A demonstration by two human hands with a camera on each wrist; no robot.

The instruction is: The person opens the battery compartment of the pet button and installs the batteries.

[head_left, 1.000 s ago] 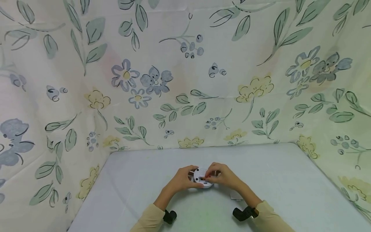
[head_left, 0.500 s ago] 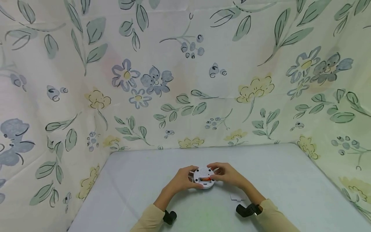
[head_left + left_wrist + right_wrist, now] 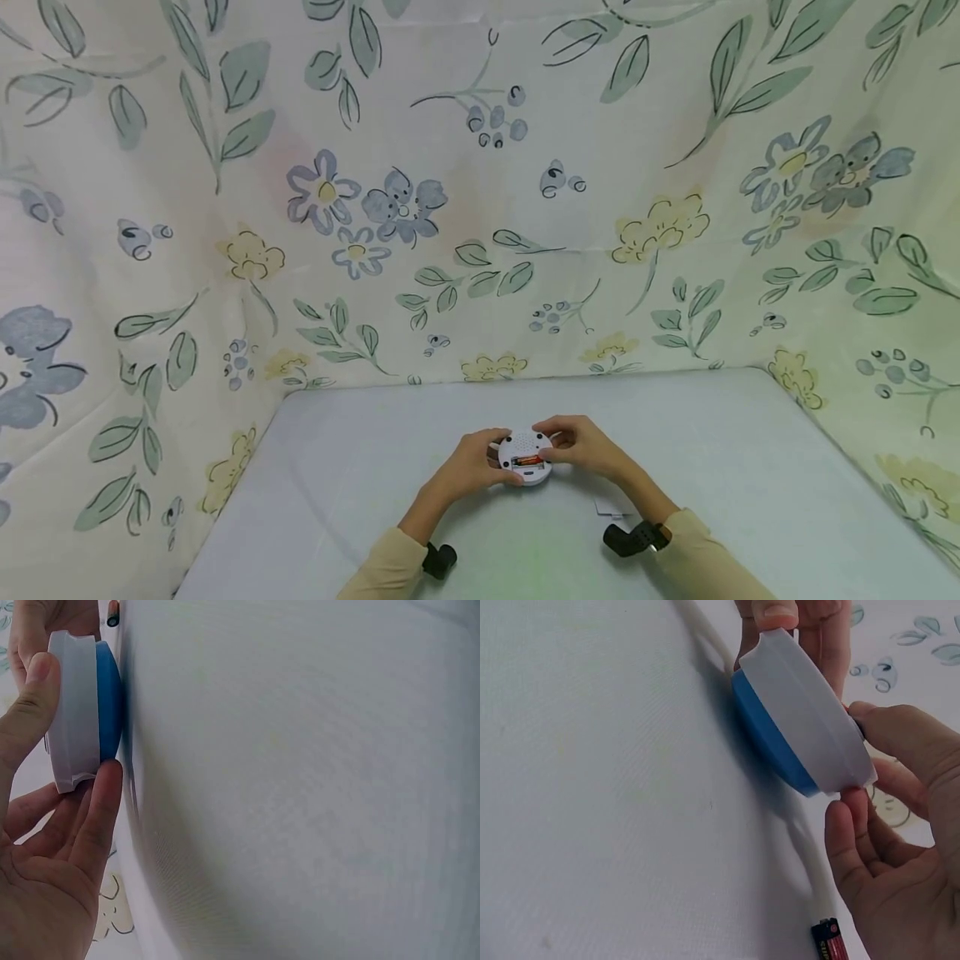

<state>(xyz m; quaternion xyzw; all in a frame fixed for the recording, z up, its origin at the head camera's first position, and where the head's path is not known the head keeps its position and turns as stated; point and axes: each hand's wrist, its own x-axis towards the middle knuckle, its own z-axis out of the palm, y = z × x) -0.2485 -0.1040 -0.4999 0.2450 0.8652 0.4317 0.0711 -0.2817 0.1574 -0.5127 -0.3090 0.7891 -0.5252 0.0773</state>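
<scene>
Head view first: flowered cloth (image 3: 450, 167) rises beyond everything, and a pale bench (image 3: 360, 442) spreads beneath it all. Cream sleeves (image 3: 390, 565) lead in from the near side. The left grip (image 3: 472, 462) is clamped on the rim of a round white gadget (image 3: 521, 443), thumb on the near edge, fingers round the far one. The right grip (image 3: 583, 442) is clamped on it too, from the opposite side, its thumb on the upturned face. So the gadget sits between the two grips; from the wrist views I can see that its blue side faces the bench. Black cameras (image 3: 630, 539) are strapped on just behind each grip. A flat white piece (image 3: 613, 507) lies on the bench, on the person's side of the right grip. Smallest of all, an orange battery (image 3: 527, 461) sits sunk in the gadget's face, just beside the right thumb, and a black-and-red battery (image 3: 829, 941) shows near the right grip in the right wrist view.
</scene>
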